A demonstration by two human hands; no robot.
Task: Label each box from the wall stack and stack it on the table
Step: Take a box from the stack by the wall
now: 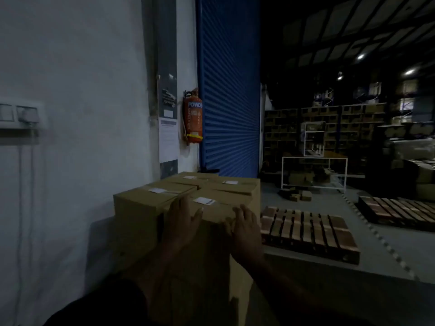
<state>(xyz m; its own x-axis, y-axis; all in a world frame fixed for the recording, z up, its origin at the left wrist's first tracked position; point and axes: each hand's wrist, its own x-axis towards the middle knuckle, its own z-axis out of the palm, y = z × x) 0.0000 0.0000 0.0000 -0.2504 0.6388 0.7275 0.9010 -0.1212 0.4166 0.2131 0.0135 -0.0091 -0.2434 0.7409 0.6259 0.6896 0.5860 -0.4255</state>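
Observation:
Several brown cardboard boxes stand packed together beside the white wall, each with a white label on top. The nearest box carries a label on its lid. My left hand lies flat against that box's near left face, fingers straight and pointing up to the top edge. My right hand rests on the near right corner, fingers loosely bent over the edge. A second labelled box sits to the left, and two more stand behind. The scene is dim and blurred.
A white wall runs close on the left with a switch panel. A red fire extinguisher hangs beside a blue roller shutter. Wooden pallets lie on the floor to the right, with shelving beyond.

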